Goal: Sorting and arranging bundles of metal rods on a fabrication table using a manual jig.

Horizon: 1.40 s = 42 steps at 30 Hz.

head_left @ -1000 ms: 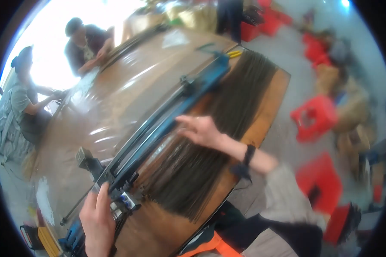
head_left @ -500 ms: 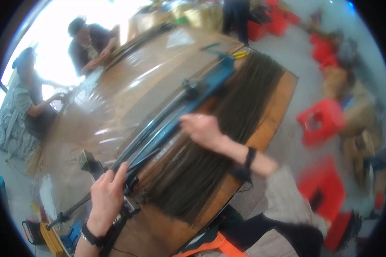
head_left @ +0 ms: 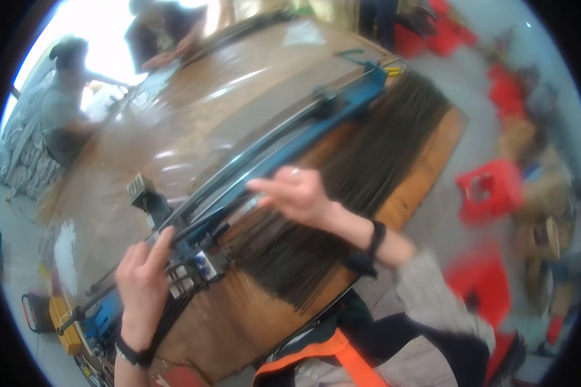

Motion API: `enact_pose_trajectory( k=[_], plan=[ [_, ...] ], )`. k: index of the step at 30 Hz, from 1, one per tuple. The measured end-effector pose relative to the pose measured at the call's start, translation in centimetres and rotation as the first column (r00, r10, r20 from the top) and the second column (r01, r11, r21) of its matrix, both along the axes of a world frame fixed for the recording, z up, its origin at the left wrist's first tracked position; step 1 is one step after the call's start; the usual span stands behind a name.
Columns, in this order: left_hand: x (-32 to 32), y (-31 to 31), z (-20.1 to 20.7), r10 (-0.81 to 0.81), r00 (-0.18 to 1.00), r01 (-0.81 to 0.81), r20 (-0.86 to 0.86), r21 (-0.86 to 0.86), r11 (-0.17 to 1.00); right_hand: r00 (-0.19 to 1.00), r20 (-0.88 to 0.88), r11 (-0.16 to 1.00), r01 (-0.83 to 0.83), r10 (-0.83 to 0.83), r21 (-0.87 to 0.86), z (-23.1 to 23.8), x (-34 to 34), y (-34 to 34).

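Observation:
Across the table lies a long blue bar tool (head_left: 290, 145) with metal rails. A dark clamp-like carriage (head_left: 197, 261) sits at its near left end. My left hand (head_left: 142, 277) is beside that carriage, its index finger stretched along the rail end. Its other fingers curl in, and what they hold, if anything, is hidden. Over the near rail hovers my right hand (head_left: 297, 197), index finger pointing left and thumb apart below it, with nothing visible between them. To the right of the tool spreads a wide bundle of thin dark rods (head_left: 368, 168), blurred by motion.
A clear plastic sheet covers the brown table (head_left: 407, 200). Yellow-handled pliers (head_left: 394, 71) lie beyond the bar. Two people sit across at the far left. Red stools (head_left: 490, 187) stand on the right floor. A black weight-like block (head_left: 142, 190) juts from the carriage.
The whole view has shifted. My left hand has drawn left from the carriage, baring its white and blue part. My right hand has come nearer along the bar, its index finger now stretched out.

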State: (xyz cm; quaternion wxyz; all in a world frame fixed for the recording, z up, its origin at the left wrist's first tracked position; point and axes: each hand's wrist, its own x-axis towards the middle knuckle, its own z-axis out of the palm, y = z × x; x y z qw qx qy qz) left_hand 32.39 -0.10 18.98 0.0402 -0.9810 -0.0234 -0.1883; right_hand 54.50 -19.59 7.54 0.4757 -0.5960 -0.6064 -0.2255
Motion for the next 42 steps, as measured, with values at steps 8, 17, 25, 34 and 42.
enact_pose_trajectory(
  k=[8, 17, 25, 34, 42],
  plan=[
    [-8.3, 6.2, 1.7, 0.221, 0.957, -0.218, 0.187, -0.037, 0.975, 0.967, 0.045, 0.958, 0.255, -0.251, -0.129, -2.2, 4.5, -0.5],
    [-12.8, 7.2, 3.0, 0.429, 0.852, -0.346, 0.298, -0.293, 0.891, 0.880, -0.393, 0.853, -0.406, 0.268, -0.327, 2.2, -4.3, 16.0],
    [-20.9, 7.8, 0.0, 0.567, 0.798, -0.494, 0.206, -0.317, 0.810, 0.908, -0.020, 0.843, -0.395, 0.417, -0.365, 1.6, -6.8, 21.2],
    [-19.7, 9.7, -1.0, 0.576, 0.790, -0.480, 0.212, -0.372, 0.795, 0.920, 0.368, 0.966, -0.040, 0.136, -0.255, 0.8, -1.2, 16.7],
    [-9.3, 10.9, -6.8, 0.231, 0.966, -0.206, 0.111, -0.203, 0.957, 0.847, 0.414, 0.863, 0.451, -0.333, -0.229, -0.1, 13.4, 0.5]
  ],
)
